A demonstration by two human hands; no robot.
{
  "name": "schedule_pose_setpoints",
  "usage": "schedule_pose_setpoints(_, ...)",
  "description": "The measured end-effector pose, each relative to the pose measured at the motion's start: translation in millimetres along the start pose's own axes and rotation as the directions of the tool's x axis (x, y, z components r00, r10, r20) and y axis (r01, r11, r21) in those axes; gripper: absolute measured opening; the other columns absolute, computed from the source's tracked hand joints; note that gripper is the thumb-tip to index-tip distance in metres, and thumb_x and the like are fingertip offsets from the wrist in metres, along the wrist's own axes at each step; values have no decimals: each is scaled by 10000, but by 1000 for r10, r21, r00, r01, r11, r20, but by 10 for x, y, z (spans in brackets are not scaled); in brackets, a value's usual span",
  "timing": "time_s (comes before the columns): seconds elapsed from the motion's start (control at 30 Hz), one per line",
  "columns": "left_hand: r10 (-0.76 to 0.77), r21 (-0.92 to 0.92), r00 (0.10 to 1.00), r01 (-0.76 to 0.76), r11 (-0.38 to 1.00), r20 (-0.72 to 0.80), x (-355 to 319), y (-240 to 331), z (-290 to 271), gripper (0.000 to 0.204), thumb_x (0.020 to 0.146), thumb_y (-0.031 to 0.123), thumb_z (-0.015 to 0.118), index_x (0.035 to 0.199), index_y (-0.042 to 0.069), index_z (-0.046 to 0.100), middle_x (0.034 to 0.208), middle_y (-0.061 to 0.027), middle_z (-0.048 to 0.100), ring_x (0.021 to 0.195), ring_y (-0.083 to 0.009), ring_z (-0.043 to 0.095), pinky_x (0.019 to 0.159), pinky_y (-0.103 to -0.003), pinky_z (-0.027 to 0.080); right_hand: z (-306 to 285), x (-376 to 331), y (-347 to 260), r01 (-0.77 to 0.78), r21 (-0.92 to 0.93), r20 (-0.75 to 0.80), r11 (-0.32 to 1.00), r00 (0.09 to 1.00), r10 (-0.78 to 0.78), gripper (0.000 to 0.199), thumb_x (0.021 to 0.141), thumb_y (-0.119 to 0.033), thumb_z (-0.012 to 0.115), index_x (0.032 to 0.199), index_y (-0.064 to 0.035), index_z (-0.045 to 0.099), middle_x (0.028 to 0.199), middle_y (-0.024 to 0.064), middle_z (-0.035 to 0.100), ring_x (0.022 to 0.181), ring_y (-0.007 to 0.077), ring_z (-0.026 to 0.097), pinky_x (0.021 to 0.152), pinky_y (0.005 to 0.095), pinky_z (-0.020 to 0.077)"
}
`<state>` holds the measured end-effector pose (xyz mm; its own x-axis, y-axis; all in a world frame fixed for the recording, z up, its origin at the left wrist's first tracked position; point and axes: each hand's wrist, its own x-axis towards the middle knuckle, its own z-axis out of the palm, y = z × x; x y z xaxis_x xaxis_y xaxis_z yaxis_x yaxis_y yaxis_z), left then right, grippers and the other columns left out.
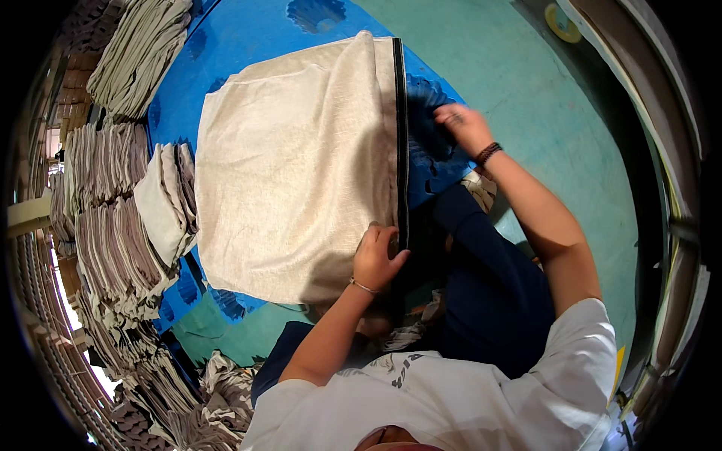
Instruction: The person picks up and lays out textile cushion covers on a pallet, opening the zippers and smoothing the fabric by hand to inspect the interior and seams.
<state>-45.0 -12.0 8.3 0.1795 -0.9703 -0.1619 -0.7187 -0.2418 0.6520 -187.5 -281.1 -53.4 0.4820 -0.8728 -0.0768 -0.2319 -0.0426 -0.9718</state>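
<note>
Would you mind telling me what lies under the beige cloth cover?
The beige cover lies flat on a blue mat, which shows around its far, left and right edges, over a green floor. Whatever is directly beneath its middle is covered.

No packages, labels, signs or screens are visible in the head view. Nothing of that kind lies on or beside the beige cloth cover (pixel 301 165), and none shows on the blue mat (pixel 248 37) beneath it. Printing on the person's shirt, below the cover, is not a label and is too partial to describe.
</note>
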Motion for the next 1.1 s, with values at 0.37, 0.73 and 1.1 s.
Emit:
schedule_pose_setpoints(0.37,-12,-49,960,-1,999,-280,537,33,41,635,621,197,700,1139,-9,395,1103,-187,413,1021,-331,412,874,-381,348,736,-203,-392,266,-30,273,964,930,-248,337,769,27,488,1094,-48,536,1185,74,461,1024,181,497,852,273,399)
schedule_pose_setpoints(0.73,-586,-975,803,200,93,109,693,-664,-433,257,774,18,516,1031,40,520,928,-45,592,863,-189,561,780,-281,437,922,-398,-462,42,128,235,991,969,-71,236,740,-23,489,958,-44,577,999,121,518,923,253,516,820,314,404)
schedule_pose_setpoints(1.1,-800,-976,599,185,118,17,-120,-1261,-726,393,788,69,534,1153,85,388,1063,-82,516,1024,-269,484,918,-445,359,807,-201,-264,141,-125,60,982,989,-134,281,731,-17,463,987,-33,578,913,124,574,881,248,524,799,321,412)
